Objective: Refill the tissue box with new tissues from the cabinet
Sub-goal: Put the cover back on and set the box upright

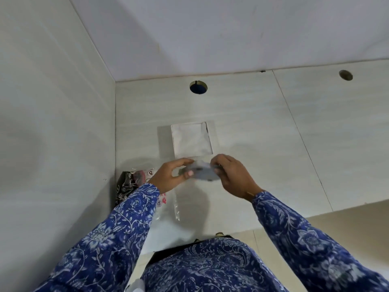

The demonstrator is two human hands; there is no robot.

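- Here the counter (263,131) is the widest thing in view, a pale tiled top running into a corner, with a square recess cut into it.
- That recess is the tissue box (162,140), sunk flush into the counter; white tissues (190,140) already sit inside and appear to fill it.
- A clear plastic wrapper (168,209) lies flat on the counter nearer the person, partly under the left sleeve; a dark patterned bag (126,184) sits in the corner beside it.
- The left hand (168,175) and right hand (233,175) both clamp a flat grey lid (200,172), one at each end, just above the counter and just in front of the box.
- The step in hand looks like refitting that lid over the opening. To do it well, keep it level, line its edges up with the recess, and lower both ends together.
- The top tissue should probably be drawn through the lid's slot first; whether there is a slot I cannot tell, as the lid is blurred.
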